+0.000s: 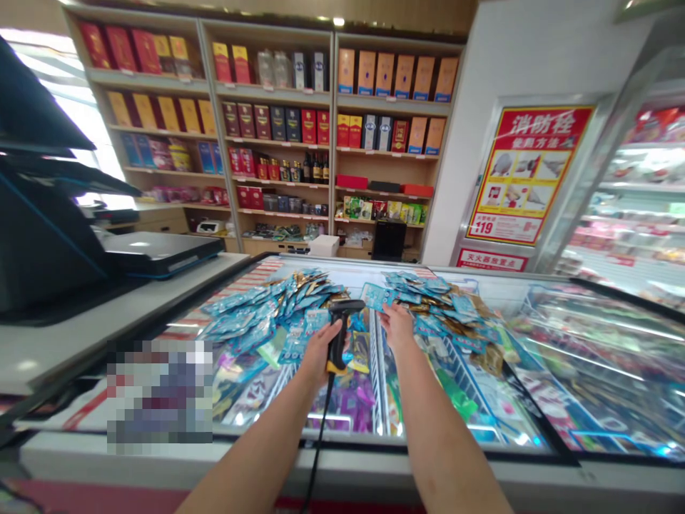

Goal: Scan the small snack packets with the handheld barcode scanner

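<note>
My left hand (320, 348) is closed around the handle of a black and yellow barcode scanner (337, 341), whose head points right. A cable hangs from its base toward me. Between the fingers of my right hand (397, 327) is a small blue packet (375, 295), held in front of the scanner head. One heap of blue and gold packets (267, 308) lies left of the scanner on the glass top. Another heap of similar packets (454, 308) spreads to the right, just beyond my right hand.
Under both heaps is a glass-topped chest freezer (514, 407) with wire baskets and bagged goods inside. A counter (48, 350) with a dark checkout machine (48, 235) and a flat scale-like device (160, 251) stands at left. Shelves of boxes (278, 121) line the back wall.
</note>
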A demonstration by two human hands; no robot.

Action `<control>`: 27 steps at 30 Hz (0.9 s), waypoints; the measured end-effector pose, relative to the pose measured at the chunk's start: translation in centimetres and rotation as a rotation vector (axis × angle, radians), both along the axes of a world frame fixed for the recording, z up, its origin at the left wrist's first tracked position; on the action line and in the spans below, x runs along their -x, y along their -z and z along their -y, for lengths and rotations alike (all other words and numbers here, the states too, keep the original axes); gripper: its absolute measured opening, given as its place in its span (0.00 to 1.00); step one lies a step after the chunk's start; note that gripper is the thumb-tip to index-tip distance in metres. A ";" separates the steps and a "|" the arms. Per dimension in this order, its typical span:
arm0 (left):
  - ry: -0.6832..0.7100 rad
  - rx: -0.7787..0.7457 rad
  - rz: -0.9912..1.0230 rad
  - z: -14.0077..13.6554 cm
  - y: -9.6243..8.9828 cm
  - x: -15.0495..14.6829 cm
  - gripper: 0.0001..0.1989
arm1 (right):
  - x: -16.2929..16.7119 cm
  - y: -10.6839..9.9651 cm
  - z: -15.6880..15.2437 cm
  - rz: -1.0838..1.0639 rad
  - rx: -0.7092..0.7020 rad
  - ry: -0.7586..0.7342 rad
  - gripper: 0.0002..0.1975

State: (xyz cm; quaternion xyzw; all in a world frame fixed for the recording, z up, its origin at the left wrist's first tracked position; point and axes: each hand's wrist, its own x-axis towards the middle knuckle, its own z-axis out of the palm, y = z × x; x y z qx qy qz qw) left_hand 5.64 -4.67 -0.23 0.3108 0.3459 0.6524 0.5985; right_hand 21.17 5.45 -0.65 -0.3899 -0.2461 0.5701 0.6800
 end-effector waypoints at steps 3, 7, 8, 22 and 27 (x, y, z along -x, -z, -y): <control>-0.034 0.001 -0.005 0.0 0.0 0.1 0.16 | 0.1 0.1 0.1 0.018 -0.008 -0.015 0.15; -0.046 -0.021 0.019 0.0 0.1 0.3 0.17 | 0.2 0.3 0.3 0.035 -0.001 -0.029 0.16; -0.050 -0.021 0.024 0.0 0.1 0.3 0.17 | 0.2 0.3 0.4 0.041 -0.003 -0.034 0.16; -0.091 -0.016 0.030 0.5 0.1 0.5 0.15 | 3.4 1.4 0.5 -0.012 -0.127 -0.090 0.18; -0.109 0.010 0.054 0.4 0.1 0.5 0.14 | 3.2 1.8 0.2 -0.037 -0.177 -0.024 0.21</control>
